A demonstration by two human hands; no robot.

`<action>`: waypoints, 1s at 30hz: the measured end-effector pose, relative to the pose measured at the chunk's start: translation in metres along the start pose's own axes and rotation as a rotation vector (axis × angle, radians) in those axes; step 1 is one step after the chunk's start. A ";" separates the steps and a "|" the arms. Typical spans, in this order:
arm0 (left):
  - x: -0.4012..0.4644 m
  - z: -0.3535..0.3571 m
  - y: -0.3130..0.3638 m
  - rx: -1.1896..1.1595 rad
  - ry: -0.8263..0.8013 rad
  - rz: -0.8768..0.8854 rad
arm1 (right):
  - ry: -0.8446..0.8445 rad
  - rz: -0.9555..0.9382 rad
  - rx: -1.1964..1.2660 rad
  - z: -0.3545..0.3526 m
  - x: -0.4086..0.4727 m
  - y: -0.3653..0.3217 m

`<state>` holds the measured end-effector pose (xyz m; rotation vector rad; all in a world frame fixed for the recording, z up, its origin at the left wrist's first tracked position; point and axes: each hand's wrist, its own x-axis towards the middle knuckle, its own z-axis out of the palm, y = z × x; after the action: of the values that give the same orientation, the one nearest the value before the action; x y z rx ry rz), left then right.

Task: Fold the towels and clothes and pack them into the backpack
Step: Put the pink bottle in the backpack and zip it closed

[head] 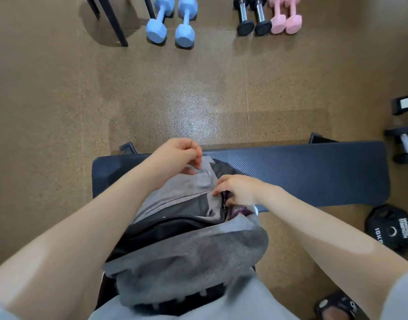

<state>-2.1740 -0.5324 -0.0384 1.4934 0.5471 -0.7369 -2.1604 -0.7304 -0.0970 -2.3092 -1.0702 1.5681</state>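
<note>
Both bare forearms reach forward. The left hand (pixel 180 155) pinches with curled fingers, farther out; the right hand (pixel 239 189), nearer, also curls its fingers in a pinch.

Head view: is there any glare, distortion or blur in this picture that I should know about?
Head view: a bright patch of glare lies on the speckled floor just beyond the bench; the wide-angle lens bends the bench edge and stretches both forearms toward the corners; the grey backpack is soft close to the camera; the left hand and right hand look fairly sharp.
</note>
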 end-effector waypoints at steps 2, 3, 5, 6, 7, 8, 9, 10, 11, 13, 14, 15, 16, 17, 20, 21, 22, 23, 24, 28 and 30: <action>-0.003 0.009 -0.001 0.084 -0.053 -0.014 | 0.064 0.007 -0.144 0.001 -0.001 0.000; -0.004 0.015 -0.007 0.120 -0.093 -0.029 | 0.091 0.008 -0.182 0.002 -0.002 0.002; -0.008 0.026 -0.019 0.210 -0.215 -0.085 | 0.093 -0.010 -0.194 0.004 -0.006 0.005; -0.010 0.030 -0.024 0.270 -0.287 -0.125 | 0.080 -0.027 -0.195 0.005 -0.008 0.006; -0.012 0.034 -0.027 0.334 -0.363 -0.175 | 0.075 -0.044 -0.196 0.005 -0.010 0.006; -0.015 0.037 -0.029 0.417 -0.430 -0.228 | 0.077 -0.059 -0.199 0.005 -0.011 0.007; -0.016 0.039 -0.030 0.523 -0.479 -0.268 | 0.079 -0.077 -0.210 0.005 -0.011 0.007; -0.017 0.040 -0.030 0.650 -0.505 -0.291 | 0.076 -0.100 -0.230 0.005 -0.011 0.008; -0.019 0.042 -0.030 0.766 -0.509 -0.303 | 0.068 -0.122 -0.255 0.005 -0.012 0.006; -0.021 0.044 -0.029 0.898 -0.500 -0.308 | 0.051 -0.130 -0.322 0.009 -0.013 0.004; -0.023 0.044 -0.027 0.929 -0.500 -0.301 | 0.049 -0.116 -0.351 0.011 -0.015 0.003; -0.025 0.044 -0.026 0.948 -0.508 -0.298 | 0.067 -0.098 -0.356 0.012 -0.017 0.002; -0.027 0.043 -0.025 0.954 -0.520 -0.288 | 0.098 -0.082 -0.328 0.011 -0.020 0.002; -0.028 0.042 -0.025 0.933 -0.526 -0.271 | 0.118 -0.057 -0.281 0.009 -0.024 0.001; -0.035 0.034 -0.015 0.609 -0.356 -0.175 | 0.137 0.069 -0.094 -0.009 -0.033 0.001; -0.037 0.027 -0.010 0.360 -0.258 -0.148 | 0.147 0.118 -0.019 -0.018 -0.035 0.000; -0.038 0.019 -0.002 0.086 -0.181 -0.129 | 0.157 0.155 0.036 -0.026 -0.036 -0.002; -0.037 0.009 0.005 -0.094 -0.130 -0.094 | 0.164 0.177 0.068 -0.033 -0.037 -0.004; -0.036 0.000 0.011 -0.160 -0.098 -0.059 | 0.162 0.191 0.088 -0.039 -0.038 -0.009; -0.039 -0.002 0.022 0.018 -0.076 -0.046 | 0.150 0.181 0.262 -0.055 -0.041 -0.033; -0.042 0.006 0.019 -0.018 -0.066 -0.063 | 0.197 0.100 0.492 -0.064 -0.049 -0.043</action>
<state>-2.1893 -0.5349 0.0058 1.4348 0.5515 -0.8256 -2.1355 -0.7140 -0.0110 -2.1363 -0.4624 1.4008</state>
